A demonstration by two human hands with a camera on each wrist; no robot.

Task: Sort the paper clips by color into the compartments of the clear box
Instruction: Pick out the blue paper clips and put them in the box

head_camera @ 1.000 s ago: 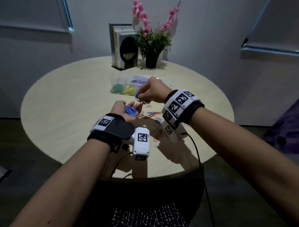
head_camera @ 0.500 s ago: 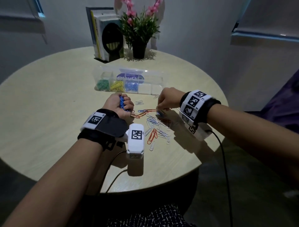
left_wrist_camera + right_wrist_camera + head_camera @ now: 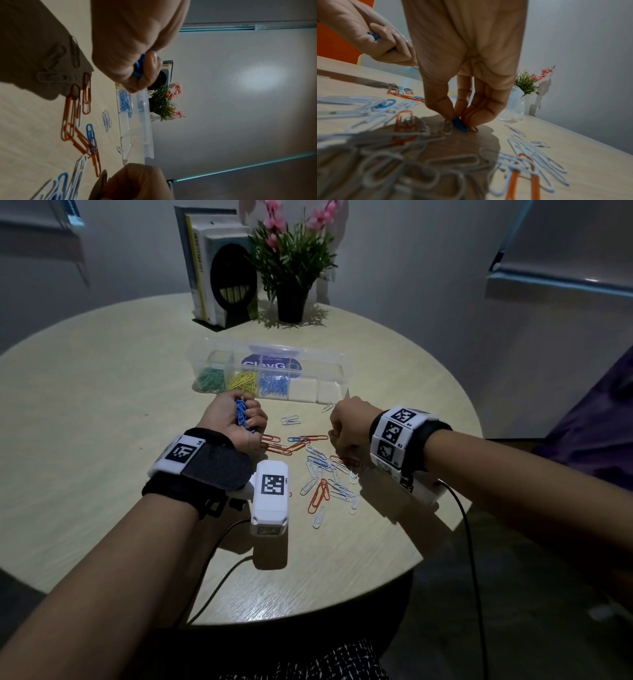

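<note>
The paper clips [image 3: 320, 474] are thin wire loops coated orange, white and blue, scattered loose on the table [image 3: 102, 412] between the two hands. The right hand [image 3: 464, 75] points down into them, thumb and fingertips [image 3: 450, 115] pinching a blue clip [image 3: 460, 125] against the table. The left hand [image 3: 236, 422] is curled round a bunch of blue clips [image 3: 241, 414]. Just beyond both sets of fingers the clear box [image 3: 337, 378] holds green, yellow and blue clips in separate compartments
</note>
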